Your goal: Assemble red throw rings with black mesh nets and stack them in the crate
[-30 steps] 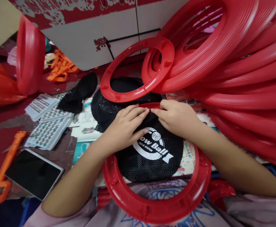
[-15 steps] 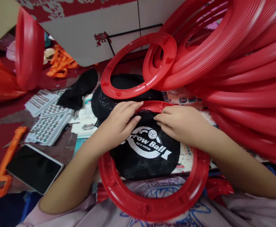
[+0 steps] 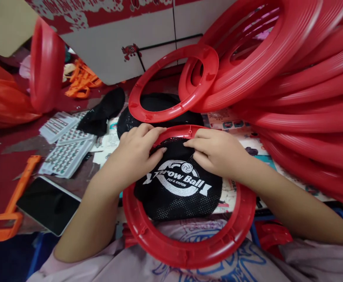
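A red plastic ring (image 3: 185,254) leans against my shirt, its far side on the table. Across its far half lies a black mesh net (image 3: 185,207) printed "Throw Ball" in white. My left hand (image 3: 140,149) is closed at the ring's upper left, fingers over the rim and thumb on the net's edge. To the right, my right hand (image 3: 215,150) pinches the net's top edge against the rim. Red rim shows between the hands. Just beyond them, a second red ring (image 3: 156,116) rests partly over more black mesh (image 3: 124,123).
Many ridged red rings (image 3: 300,113) are stacked at the right. On the left lie clear compartment boxes of small metal parts (image 3: 64,156), a phone (image 3: 49,203), an orange handle-shaped piece (image 3: 9,211) and black cloth (image 3: 101,113). Another red ring (image 3: 46,70) stands at the far left.
My left hand has slid left along the rim, and my right hand has shifted slightly left. More of the lettering's left end shows. The whole view has shifted a little.
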Tool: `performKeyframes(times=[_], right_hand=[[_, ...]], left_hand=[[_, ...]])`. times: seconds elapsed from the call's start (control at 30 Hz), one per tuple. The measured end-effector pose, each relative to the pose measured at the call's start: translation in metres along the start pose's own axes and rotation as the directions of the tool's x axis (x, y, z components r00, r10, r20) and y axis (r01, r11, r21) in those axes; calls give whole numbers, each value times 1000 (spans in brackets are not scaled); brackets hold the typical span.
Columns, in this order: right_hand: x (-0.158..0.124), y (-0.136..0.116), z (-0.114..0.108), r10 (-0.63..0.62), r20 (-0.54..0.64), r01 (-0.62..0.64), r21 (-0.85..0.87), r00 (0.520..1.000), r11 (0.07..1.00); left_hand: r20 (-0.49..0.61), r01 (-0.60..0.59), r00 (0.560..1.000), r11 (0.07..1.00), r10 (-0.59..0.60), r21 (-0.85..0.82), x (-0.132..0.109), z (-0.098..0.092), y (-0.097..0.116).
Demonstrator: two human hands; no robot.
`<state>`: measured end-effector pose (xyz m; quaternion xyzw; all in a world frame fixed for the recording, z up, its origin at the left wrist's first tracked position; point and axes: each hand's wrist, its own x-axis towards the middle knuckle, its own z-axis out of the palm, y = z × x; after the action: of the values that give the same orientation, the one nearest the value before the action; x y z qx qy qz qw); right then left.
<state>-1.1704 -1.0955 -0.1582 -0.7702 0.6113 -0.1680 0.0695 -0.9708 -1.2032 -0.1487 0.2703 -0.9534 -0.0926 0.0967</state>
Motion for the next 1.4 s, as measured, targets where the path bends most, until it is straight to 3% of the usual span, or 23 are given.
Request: performKeyframes(times=[0.1,0.2,0.33,0.5,0.67,0.83,1.13,1.4], right_hand=[[0,0,4,-23,-51,24,9,998,1000],[-1,2,8,-40,-98,40,-7,994,999],[-2,7,10,-58,-145,62,22,988,998],[-3,10,11,-109,-208,99,-57,972,993],[-3,11,12,-173,-262,129,-178,950,976],[-2,12,12,-192,-247,137,-220,950,966],[-1,13,14,-172,-208,116,-257,963,960],[3,11,18,-155,-174,94,-317,973,944]], left_hand=[[-161,-156,978,980,136,-123,6,3,2],[-212,-324,933,934,290,-149,11,11,2],[-278,-365,903,926,327,-97,10,17,1],[-184,-386,913,917,364,-103,6,25,-1],[-98,-323,946,931,310,-170,6,30,-5],[-107,-335,941,920,320,-202,7,27,-6],[2,-306,952,951,307,-37,6,28,-2],[7,-296,955,955,296,-18,6,29,-2]])
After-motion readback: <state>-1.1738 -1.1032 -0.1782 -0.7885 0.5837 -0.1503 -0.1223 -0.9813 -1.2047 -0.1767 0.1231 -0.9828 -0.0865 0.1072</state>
